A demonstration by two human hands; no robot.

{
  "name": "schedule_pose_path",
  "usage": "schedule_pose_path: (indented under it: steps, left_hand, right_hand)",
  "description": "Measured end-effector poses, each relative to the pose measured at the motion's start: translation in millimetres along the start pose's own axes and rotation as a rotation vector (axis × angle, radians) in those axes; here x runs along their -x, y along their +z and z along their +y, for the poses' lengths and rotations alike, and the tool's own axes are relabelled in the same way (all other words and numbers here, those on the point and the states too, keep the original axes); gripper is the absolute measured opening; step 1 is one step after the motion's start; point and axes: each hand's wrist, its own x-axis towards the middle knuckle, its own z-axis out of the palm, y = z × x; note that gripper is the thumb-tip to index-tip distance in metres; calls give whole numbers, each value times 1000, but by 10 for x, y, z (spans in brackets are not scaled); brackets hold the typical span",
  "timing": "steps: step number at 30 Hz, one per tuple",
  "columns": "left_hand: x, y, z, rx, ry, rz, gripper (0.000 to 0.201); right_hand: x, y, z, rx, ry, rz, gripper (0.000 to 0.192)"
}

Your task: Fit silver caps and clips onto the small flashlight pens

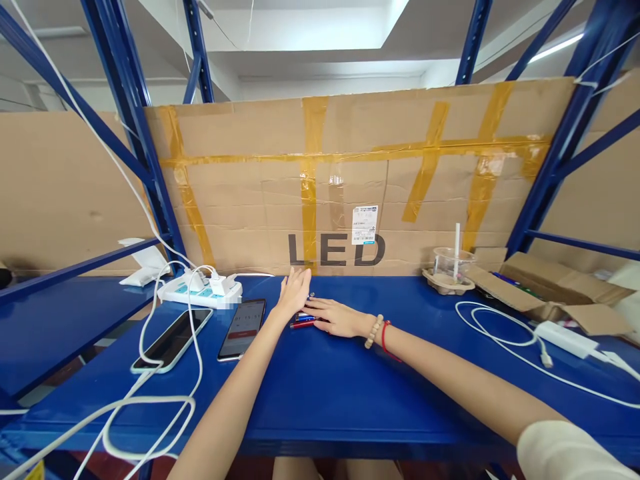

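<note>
At the centre of the frame, a slim glossy red pen lies on the blue metal bench, its long axis nearly level across the picture, darker pens just above it. The right hand is nearer, its fingers reaching over the pens' right ends; whether that grip is clamped on any, I cannot tell. The left hand stands just up-left, fingers straight, its grip apart. Both hands partly hide the pens. A dark-screened smartphone lies beside the left forearm.
</note>
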Motion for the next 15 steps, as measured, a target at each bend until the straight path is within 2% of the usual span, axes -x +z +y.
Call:
schedule_pose_path:
  steps: [3,6,9,11,15]
  left_hand:
    - [5,3,-28,-81,33,46,48]
    - [18,-46,-1,-194,112,105,35]
    - [42,-160,94,-321,179,85,24]
    - [71,-237,187,-363,179,-46,21]
    - [155,-286,380,-401,58,-417,14]
  right_hand:
    - [-8,-25,26,7,16,40,44]
    - [81,-80,25,-16,85,65,52]
    - [264,-154,30,-19,150,89,65]
    - [414,-194,43,-4,170,96,62]
    - [673,-219,93,5,179,119,49]
